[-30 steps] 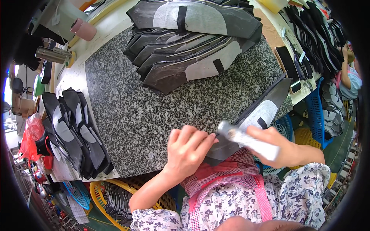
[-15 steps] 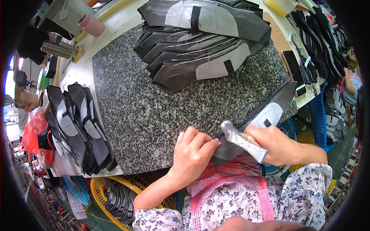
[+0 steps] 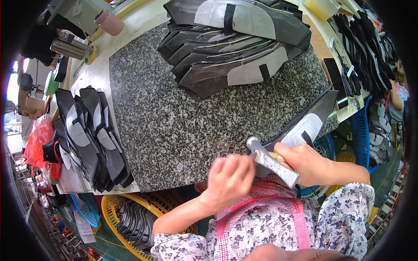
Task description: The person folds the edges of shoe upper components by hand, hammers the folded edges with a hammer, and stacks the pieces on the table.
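Note:
My right hand (image 3: pixel 307 164) is closed round the wooden handle of a hammer (image 3: pixel 274 163), its metal head over the near edge of the granite slab (image 3: pixel 183 130). Beneath the hammer lies a dark grey curved shoe-upper piece (image 3: pixel 300 131) with a pale patch and a small black strip, reaching toward the slab's right corner. At this piece's near-left end is my left hand (image 3: pixel 230 176), slightly blurred, its fingers curled in. What sits between those fingers is hidden. A thick overlapping pile of similar pieces (image 3: pixel 244 48) rests on the far part of the slab.
More grey pieces (image 3: pixel 89 139) lie in a stack left of the slab. A yellow basket (image 3: pixel 114 226) with pieces stands below the near-left edge, and a blue basket (image 3: pixel 360 130) at right. A phone (image 3: pixel 334 80), black strips (image 3: pixel 361 52) and a pink cup (image 3: pixel 109 21) are on the table.
My left hand has shifted a little right and turned, its fingers more curled and blurred. The hammer has stayed almost in place. The whole view has shifted slightly.

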### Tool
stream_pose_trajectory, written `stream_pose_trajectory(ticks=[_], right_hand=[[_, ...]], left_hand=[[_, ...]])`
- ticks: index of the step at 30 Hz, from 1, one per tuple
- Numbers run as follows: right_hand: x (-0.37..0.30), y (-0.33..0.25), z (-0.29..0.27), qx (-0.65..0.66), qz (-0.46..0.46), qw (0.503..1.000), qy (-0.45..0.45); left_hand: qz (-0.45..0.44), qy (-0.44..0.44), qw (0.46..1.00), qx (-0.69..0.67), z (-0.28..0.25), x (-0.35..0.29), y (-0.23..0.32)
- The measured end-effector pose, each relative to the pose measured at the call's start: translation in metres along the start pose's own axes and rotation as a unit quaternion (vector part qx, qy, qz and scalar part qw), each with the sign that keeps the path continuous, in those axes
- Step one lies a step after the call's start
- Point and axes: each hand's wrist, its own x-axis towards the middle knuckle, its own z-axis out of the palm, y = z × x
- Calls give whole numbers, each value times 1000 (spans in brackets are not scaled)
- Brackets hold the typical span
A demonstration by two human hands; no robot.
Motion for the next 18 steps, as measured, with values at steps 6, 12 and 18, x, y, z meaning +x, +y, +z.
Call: stream_pose_trajectory(ticks=[6,12,18], right_hand=[[-6,-2,-5,52,-14,998,36],[13,-10,-6,175,59,982,43],[-58,73,-10,542,29,742,393]], left_hand=[[19,-12,994,-103,26,-5,35],[35,26,995,85,38,-13,35],[-163,90,902,-389,-5,21,4]])
